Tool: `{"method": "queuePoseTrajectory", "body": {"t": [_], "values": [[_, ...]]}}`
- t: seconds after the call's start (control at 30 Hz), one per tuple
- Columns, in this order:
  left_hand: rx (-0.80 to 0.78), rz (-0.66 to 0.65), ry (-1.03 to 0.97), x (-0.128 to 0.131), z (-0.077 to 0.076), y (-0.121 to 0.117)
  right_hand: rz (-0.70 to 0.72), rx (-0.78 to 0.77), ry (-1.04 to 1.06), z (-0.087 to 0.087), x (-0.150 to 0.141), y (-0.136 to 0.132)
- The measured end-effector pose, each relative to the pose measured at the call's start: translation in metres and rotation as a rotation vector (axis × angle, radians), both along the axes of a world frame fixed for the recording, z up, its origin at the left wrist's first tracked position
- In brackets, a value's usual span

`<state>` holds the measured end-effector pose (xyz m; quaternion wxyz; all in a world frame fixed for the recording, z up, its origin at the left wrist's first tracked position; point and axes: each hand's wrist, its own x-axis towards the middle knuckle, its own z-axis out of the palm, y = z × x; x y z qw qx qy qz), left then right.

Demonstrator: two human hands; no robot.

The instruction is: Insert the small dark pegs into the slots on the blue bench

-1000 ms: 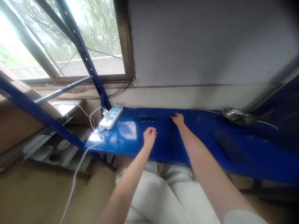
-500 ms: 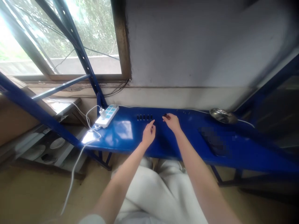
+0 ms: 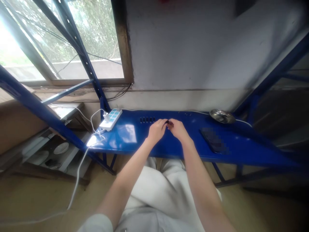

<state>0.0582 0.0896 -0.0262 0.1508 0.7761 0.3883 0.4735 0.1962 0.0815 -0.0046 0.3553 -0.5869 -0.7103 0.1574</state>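
My left hand (image 3: 157,129) and my right hand (image 3: 178,128) meet over the middle of the blue table (image 3: 178,146). Between their fingertips is a small dark piece (image 3: 167,122), mostly covered, so its kind does not show. Both hands have their fingers closed on it in a pinch. Just left of my left hand, several small black pieces (image 3: 147,120) stand in a row on the tabletop. A few tiny bits (image 3: 187,114) lie behind my right hand, too small to name.
At the table's left end lies a white power strip (image 3: 111,120) with a plug and a trailing white cable (image 3: 77,180). To the right are a shiny metal dish (image 3: 221,116) and a dark, partly pixelated flat object (image 3: 212,140). Blue rack posts (image 3: 84,61) rise at the left.
My hands have come together. The left hand, earlier apart with a finger stretched out, now pinches the small dark piece that the right hand was holding. The view has shifted slightly.
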Motion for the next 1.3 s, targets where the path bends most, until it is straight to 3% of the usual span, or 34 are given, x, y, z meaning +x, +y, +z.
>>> {"method": "queuePoseTrajectory", "body": {"t": [0.23,0.4,0.53,0.7,1.17,1.3], "values": [[-0.066,0.049,-0.137,0.000,0.010,-0.004,0.127,0.005,0.032,0.015,-0.002,-0.002],[-0.232,0.129,-0.428,-0.002,0.017,-0.005,0.079,-0.035,0.217,0.010,-0.007,0.000],[-0.268,0.142,-0.579,-0.005,0.031,-0.013,0.025,-0.037,0.282,0.005,-0.010,0.002],[-0.212,0.146,-0.607,-0.006,0.038,-0.017,0.007,-0.019,0.278,0.002,-0.012,0.001],[-0.205,0.128,-0.484,-0.007,0.030,-0.009,0.024,0.178,0.048,-0.007,-0.010,0.009],[-0.240,0.115,-0.464,-0.005,0.028,-0.006,-0.051,0.184,0.064,-0.008,-0.012,0.011]]}}
